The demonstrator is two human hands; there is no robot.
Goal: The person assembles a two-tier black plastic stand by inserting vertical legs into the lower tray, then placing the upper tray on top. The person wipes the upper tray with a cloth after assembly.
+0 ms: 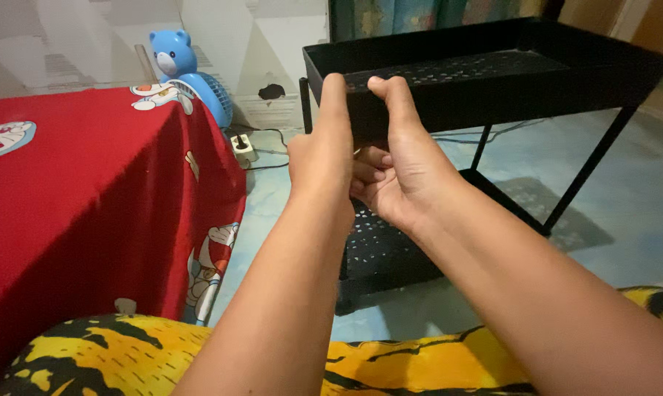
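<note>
A black metal rack with perforated trays stands on the floor in front of me. My left hand and my right hand both grip the near wall of its top tray, close together. Each thumb presses on the tray's rim and the fingers curl under the wall. The rack's lower shelf shows beneath my wrists. What lies under the tray wall between my fingers is hidden.
A bed with a red cartoon-print sheet fills the left. A blue bear-shaped fan and a power strip with cables sit by the wall. Yellow and black patterned cloth covers my lap. The floor is pale blue.
</note>
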